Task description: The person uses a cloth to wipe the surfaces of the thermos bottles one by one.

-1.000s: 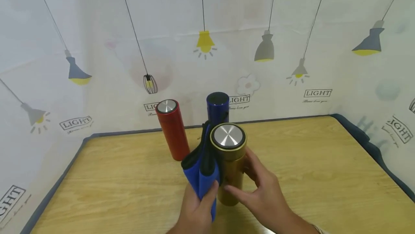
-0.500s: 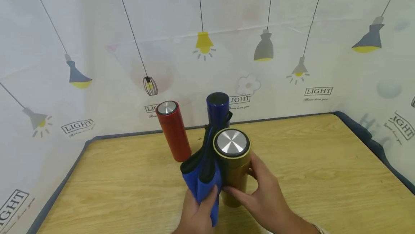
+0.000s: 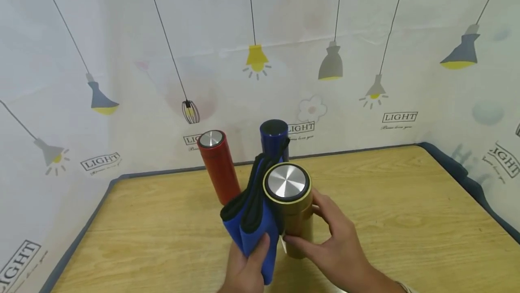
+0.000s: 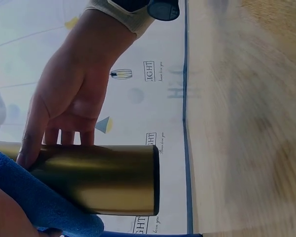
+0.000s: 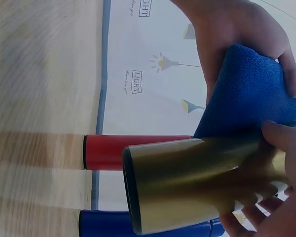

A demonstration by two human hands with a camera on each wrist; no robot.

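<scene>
My right hand (image 3: 337, 248) grips a gold thermos (image 3: 298, 227) with a silver-topped lid, thumb on the near side and fingers round the far side. In the right wrist view the dark base of the gold thermos (image 5: 187, 182) is held up off the table. My left hand (image 3: 245, 268) holds a folded blue cloth (image 3: 264, 220) with dark edging, its thumb on top. The cloth lies against the left side of the thermos; in the left wrist view the blue cloth (image 4: 44, 202) presses along the thermos wall.
Behind the cloth, a red thermos (image 3: 221, 175) with a silver lid stands upright on the wooden table (image 3: 406, 202). A dark blue thermos (image 3: 270, 141) stands to its right, partly hidden by the cloth. A lamp-patterned white backdrop (image 3: 365, 8) encloses the table's back and sides.
The gold thermos and cloth have shifted slightly lower in the head view, and the cloth's folded end has moved a little left. Both holds stay the same.
</scene>
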